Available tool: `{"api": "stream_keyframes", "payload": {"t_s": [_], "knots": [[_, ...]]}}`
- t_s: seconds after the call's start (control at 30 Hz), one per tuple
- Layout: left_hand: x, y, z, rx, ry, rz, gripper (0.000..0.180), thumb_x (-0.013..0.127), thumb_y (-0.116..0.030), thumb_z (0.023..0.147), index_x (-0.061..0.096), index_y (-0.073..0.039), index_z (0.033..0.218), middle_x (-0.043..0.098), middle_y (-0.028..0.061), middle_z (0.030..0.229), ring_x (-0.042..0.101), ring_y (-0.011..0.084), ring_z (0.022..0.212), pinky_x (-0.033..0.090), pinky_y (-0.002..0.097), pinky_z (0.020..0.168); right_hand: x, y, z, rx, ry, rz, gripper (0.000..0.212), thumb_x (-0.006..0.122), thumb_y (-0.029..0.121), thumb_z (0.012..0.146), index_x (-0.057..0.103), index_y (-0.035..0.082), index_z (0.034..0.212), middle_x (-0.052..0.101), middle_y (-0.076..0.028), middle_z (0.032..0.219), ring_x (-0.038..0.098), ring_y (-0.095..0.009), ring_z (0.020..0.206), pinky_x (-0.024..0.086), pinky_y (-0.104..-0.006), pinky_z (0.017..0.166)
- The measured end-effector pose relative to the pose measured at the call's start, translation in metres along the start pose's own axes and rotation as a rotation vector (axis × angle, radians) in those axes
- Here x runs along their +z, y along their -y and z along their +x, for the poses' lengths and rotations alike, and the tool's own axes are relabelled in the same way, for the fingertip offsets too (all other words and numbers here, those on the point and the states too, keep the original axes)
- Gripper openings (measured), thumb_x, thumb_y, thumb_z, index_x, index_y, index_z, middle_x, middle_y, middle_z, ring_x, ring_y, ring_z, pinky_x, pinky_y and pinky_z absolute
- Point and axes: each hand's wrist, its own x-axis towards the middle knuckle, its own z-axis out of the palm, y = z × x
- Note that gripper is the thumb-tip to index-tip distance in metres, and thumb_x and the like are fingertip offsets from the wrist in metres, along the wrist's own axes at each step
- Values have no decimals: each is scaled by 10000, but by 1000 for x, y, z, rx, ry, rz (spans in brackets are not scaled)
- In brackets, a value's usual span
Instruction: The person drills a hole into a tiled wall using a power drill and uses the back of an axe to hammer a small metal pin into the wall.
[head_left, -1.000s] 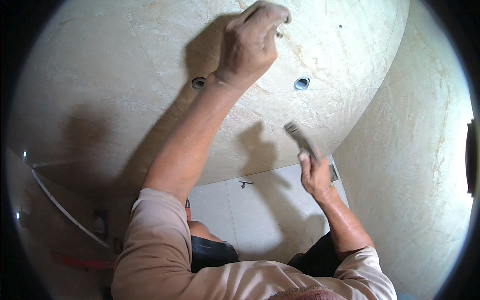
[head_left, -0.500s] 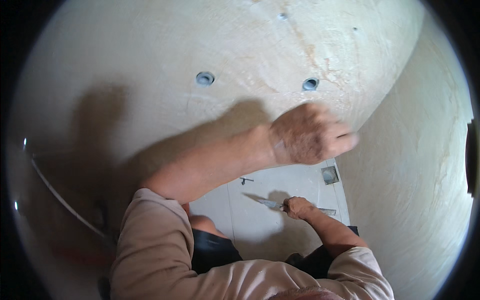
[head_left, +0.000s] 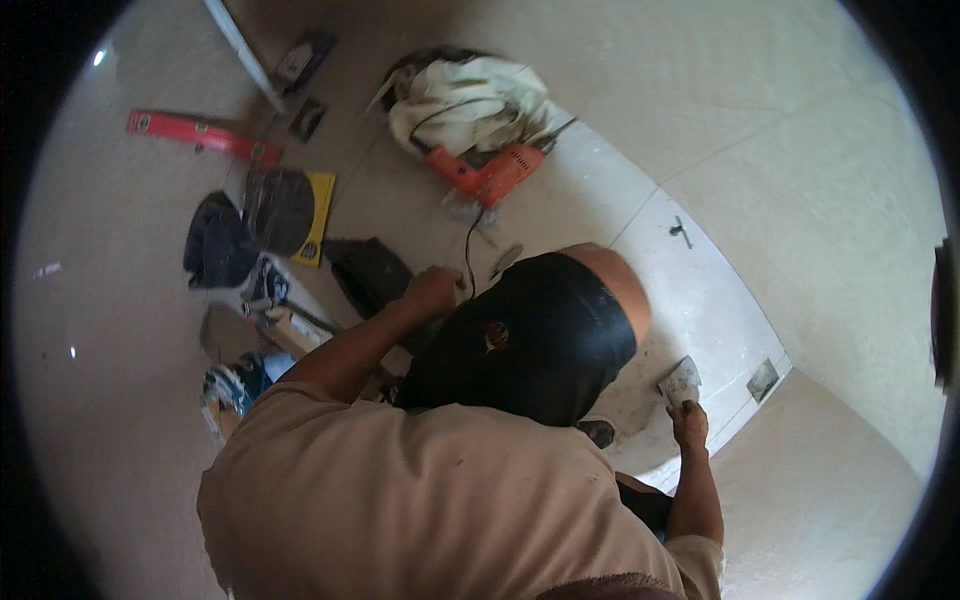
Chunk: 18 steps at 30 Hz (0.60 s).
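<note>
My right hand (head_left: 690, 425) is closed around the handle of a small trowel (head_left: 681, 378). Its flat, smeared metal blade points away from me, low over the pale floor tiles. My left hand (head_left: 434, 291) is out to the left, beside my bent knee and near a dark folded cloth or bag (head_left: 370, 273). The fingers of that hand look curled in; whether anything is in them is hidden.
An orange drill (head_left: 497, 177) with a black cord lies by a pale cloth bundle (head_left: 470, 95). Further left are a red spirit level (head_left: 200, 135) and a yellow-edged package (head_left: 318, 220). A T-shaped metal piece (head_left: 681, 232) and a square drain opening (head_left: 762, 381) are on the right.
My view has swung from the wall with its pipe openings to the floor on the left. My left hand has come down from in front of the wall. The right hand still grips the trowel.
</note>
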Motion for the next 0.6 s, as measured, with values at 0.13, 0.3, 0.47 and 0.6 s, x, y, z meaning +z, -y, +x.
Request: {"api": "stream_keyframes", "payload": {"t_s": [0.13, 0.3, 0.47, 0.6], "knots": [[-18, -19, 28, 90, -490, -65, 204, 637, -67, 894, 667, -25, 1092, 694, 227, 1029, 680, 427, 1005, 537, 547, 892, 5, -31, 1, 19, 151, -97, 389, 813, 350, 846, 787, 6, 1024, 764, -251, 1016, 736, -443, 976, 575, -503, 866], [-79, -84, 146, 293, -658, 141, 605, 746, -280, 913, 513, 56, 1358, 580, 277, 1286, 599, 456, 1190, 517, 538, 956, -11, -21, 28, 63, 8, -150, 340, 774, 305, 886, 784, -4, 1027, 761, -263, 997, 741, -430, 975, 587, -494, 870], [-77, -110, 210, 171, -475, 279, 771, 870, -255, 773, 456, 26, 1360, 531, 251, 1318, 545, 424, 1275, 492, 541, 1007, -72, 77, 27, -51, -124, 123, 353, 723, 248, 940, 734, -16, 1174, 767, -258, 997, 749, -403, 943, 579, -459, 854], [-77, -85, 205, 249, -386, 23, 833, 883, -259, 739, 438, 35, 1380, 518, 261, 1361, 558, 420, 1274, 486, 519, 1037, -105, 146, 4, -150, -98, 321, 333, 734, 169, 932, 707, 6, 1222, 761, -229, 1057, 737, -382, 992, 583, -436, 891]]}}
